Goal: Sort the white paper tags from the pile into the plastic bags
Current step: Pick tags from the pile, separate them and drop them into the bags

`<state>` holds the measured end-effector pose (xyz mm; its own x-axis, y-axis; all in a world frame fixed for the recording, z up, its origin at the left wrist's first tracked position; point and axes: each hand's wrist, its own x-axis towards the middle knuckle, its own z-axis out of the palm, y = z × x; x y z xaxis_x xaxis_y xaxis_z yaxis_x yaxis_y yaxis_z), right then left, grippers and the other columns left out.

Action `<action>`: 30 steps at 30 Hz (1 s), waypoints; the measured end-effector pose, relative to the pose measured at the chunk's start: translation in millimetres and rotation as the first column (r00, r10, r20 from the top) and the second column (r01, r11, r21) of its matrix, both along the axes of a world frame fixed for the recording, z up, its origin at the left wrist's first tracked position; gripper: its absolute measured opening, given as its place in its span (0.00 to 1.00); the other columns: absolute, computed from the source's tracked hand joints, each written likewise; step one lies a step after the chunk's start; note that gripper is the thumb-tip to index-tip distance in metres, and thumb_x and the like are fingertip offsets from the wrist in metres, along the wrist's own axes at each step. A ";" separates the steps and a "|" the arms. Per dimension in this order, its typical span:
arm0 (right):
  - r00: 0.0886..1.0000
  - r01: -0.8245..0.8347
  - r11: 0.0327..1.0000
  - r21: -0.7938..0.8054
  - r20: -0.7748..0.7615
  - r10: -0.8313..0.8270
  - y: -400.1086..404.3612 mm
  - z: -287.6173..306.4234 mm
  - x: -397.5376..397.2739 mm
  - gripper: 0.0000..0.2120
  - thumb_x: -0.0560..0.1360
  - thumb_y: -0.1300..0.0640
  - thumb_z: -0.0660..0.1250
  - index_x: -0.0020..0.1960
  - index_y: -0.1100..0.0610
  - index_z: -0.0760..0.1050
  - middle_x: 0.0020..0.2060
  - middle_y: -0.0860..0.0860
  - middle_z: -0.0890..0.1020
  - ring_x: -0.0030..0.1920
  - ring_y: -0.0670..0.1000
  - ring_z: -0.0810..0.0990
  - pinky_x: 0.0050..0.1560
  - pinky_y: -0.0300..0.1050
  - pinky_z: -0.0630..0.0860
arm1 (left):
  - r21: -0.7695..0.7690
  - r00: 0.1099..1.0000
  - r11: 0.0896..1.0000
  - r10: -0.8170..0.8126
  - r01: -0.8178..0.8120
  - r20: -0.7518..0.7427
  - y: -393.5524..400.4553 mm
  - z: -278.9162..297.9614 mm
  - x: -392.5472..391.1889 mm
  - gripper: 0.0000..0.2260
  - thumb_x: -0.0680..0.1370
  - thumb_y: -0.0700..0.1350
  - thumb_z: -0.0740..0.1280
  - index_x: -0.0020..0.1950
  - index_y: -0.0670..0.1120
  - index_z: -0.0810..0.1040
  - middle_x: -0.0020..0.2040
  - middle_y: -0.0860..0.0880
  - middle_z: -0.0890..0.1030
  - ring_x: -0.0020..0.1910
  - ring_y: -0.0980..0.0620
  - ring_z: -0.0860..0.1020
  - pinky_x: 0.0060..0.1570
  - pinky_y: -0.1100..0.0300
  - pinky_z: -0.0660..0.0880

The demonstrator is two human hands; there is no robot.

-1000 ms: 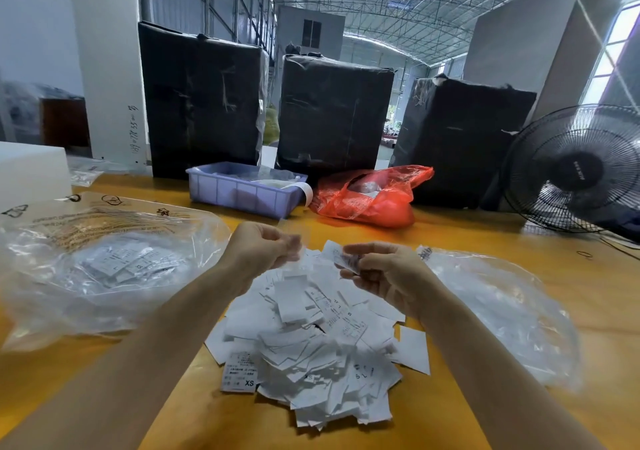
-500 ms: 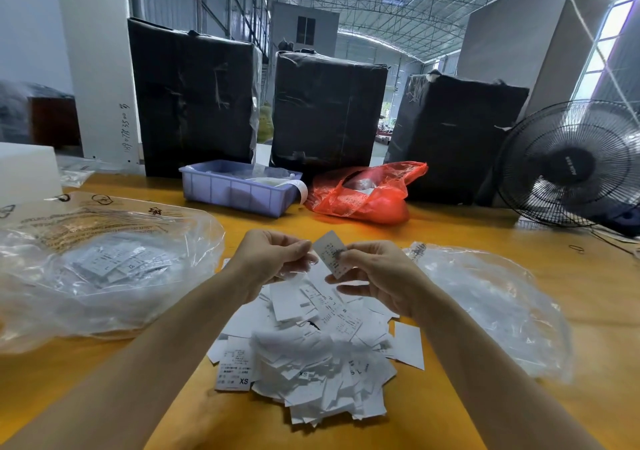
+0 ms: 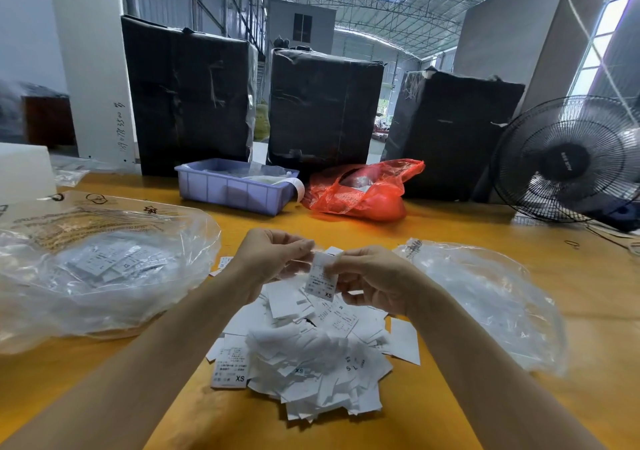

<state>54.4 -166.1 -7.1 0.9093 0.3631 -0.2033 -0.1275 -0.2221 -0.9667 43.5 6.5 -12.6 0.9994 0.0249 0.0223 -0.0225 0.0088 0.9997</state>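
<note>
While both hands work over the heap, take the lines below nearest first.
Pile (image 3: 311, 363): loose white tags on the yellow table (image 3: 519, 415), just under the wrists.
Held tag (image 3: 322, 281): pinched by the right hand (image 3: 375, 281), marked XS; read the size before moving.
Left hand (image 3: 266, 259): fingertips pinching the tag's top edge; probably steadying it.
Left bag (image 3: 104, 269): clear, already holding tags.
Right bag (image 3: 485, 297): clear, contents unclear.

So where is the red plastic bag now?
The red plastic bag lies at the table's far side, between the purple tray and the fan.
</note>
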 end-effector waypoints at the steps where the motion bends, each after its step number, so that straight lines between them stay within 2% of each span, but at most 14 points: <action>1: 1.000 0.017 1.000 0.017 -0.005 -0.017 -0.6 0.2 0.7 0.05 0.73 0.63 0.68 0.39 0.59 0.76 0.33 0.54 0.84 0.32 0.48 0.82 0.37 0.41 0.72 | -0.001 1.000 1.000 0.002 -0.002 0.000 0.4 -0.3 0.2 0.05 0.72 0.42 0.72 0.43 0.40 0.81 0.33 0.48 0.84 0.29 0.56 0.81 0.29 0.67 0.76; 5: 0.998 0.069 0.996 0.052 -0.009 -0.069 -2.4 1.8 1.5 0.06 0.73 0.62 0.68 0.38 0.60 0.76 0.33 0.56 0.84 0.32 0.49 0.83 0.36 0.41 0.73 | 0.020 1.000 1.000 0.003 -0.003 -0.009 2.2 -1.2 0.5 0.05 0.72 0.44 0.72 0.42 0.42 0.82 0.35 0.49 0.85 0.30 0.57 0.81 0.27 0.70 0.75; 9: 0.998 0.054 0.997 0.057 -0.012 -0.054 -1.8 2.7 -1.6 0.05 0.73 0.62 0.69 0.39 0.61 0.78 0.32 0.55 0.84 0.30 0.48 0.80 0.32 0.38 0.72 | -0.003 0.999 1.000 0.012 -0.012 -0.037 2.3 -1.8 2.1 0.03 0.71 0.39 0.73 0.41 0.40 0.81 0.33 0.48 0.84 0.32 0.54 0.81 0.31 0.67 0.77; 12: 0.988 0.133 0.964 0.228 0.043 -0.146 -3.3 6.3 -0.6 0.05 0.73 0.65 0.69 0.38 0.63 0.80 0.28 0.54 0.81 0.26 0.47 0.77 0.27 0.36 0.73 | 0.000 0.999 1.000 0.009 -0.009 -0.043 1.9 -2.8 2.5 0.02 0.69 0.38 0.74 0.40 0.42 0.82 0.33 0.49 0.84 0.31 0.57 0.81 0.33 0.68 0.78; 14: 0.969 0.183 0.909 0.374 0.085 -0.230 -6.4 11.0 1.0 0.02 0.72 0.68 0.68 0.41 0.65 0.79 0.28 0.55 0.82 0.27 0.47 0.79 0.28 0.35 0.75 | 0.001 0.998 1.000 -0.024 0.024 -0.053 1.6 -2.7 2.9 0.03 0.69 0.39 0.74 0.42 0.42 0.83 0.35 0.49 0.85 0.32 0.57 0.81 0.35 0.68 0.78; 16: 0.954 0.188 0.889 0.418 0.138 -0.266 -8.5 13.7 1.2 0.01 0.72 0.68 0.68 0.44 0.65 0.78 0.31 0.55 0.84 0.29 0.48 0.82 0.30 0.36 0.77 | 0.006 0.995 0.998 -0.066 0.066 -0.071 1.2 -2.2 2.4 0.05 0.70 0.40 0.73 0.45 0.41 0.83 0.38 0.48 0.85 0.34 0.56 0.82 0.36 0.68 0.78; 20: 0.916 0.194 0.917 0.348 0.271 -0.296 -3.3 11.7 -0.9 0.01 0.73 0.66 0.68 0.45 0.63 0.77 0.33 0.55 0.85 0.33 0.50 0.84 0.32 0.37 0.78 | 0.008 0.987 0.991 -0.132 0.133 -0.090 -0.5 -1.4 0.9 0.04 0.71 0.41 0.73 0.45 0.42 0.83 0.42 0.47 0.86 0.35 0.57 0.82 0.34 0.68 0.77; 24: 0.872 0.207 0.936 0.283 0.380 -0.308 0.6 8.8 0.2 0.02 0.74 0.67 0.68 0.46 0.64 0.77 0.32 0.53 0.85 0.33 0.51 0.85 0.36 0.40 0.81 | -0.017 0.981 0.987 -0.161 0.160 -0.104 0.3 0.2 1.0 0.04 0.70 0.42 0.72 0.43 0.44 0.83 0.42 0.48 0.86 0.37 0.56 0.83 0.36 0.66 0.77; 28: 0.852 0.218 0.945 0.243 0.426 -0.306 1.3 6.6 -0.1 0.01 0.74 0.66 0.68 0.46 0.64 0.77 0.33 0.52 0.85 0.33 0.50 0.84 0.37 0.40 0.81 | -0.026 0.977 0.982 -0.187 0.185 -0.103 1.3 1.4 -0.8 0.10 0.64 0.44 0.74 0.43 0.42 0.83 0.42 0.47 0.86 0.37 0.54 0.83 0.36 0.65 0.77; 30: 0.841 0.222 0.948 0.227 0.448 -0.304 2.3 5.7 -0.4 0.01 0.74 0.66 0.68 0.45 0.62 0.77 0.34 0.52 0.84 0.33 0.49 0.84 0.37 0.39 0.81 | -0.042 0.975 0.979 -0.202 0.199 -0.097 1.1 1.5 -1.4 0.13 0.62 0.44 0.74 0.44 0.40 0.83 0.42 0.44 0.85 0.35 0.52 0.81 0.32 0.66 0.75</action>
<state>54.0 -163.8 -1.4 0.9454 0.0866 0.3141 0.3211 -0.0831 -0.9434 42.1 7.6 -11.1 0.9813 -0.1769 -0.0754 0.0829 0.0351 0.9959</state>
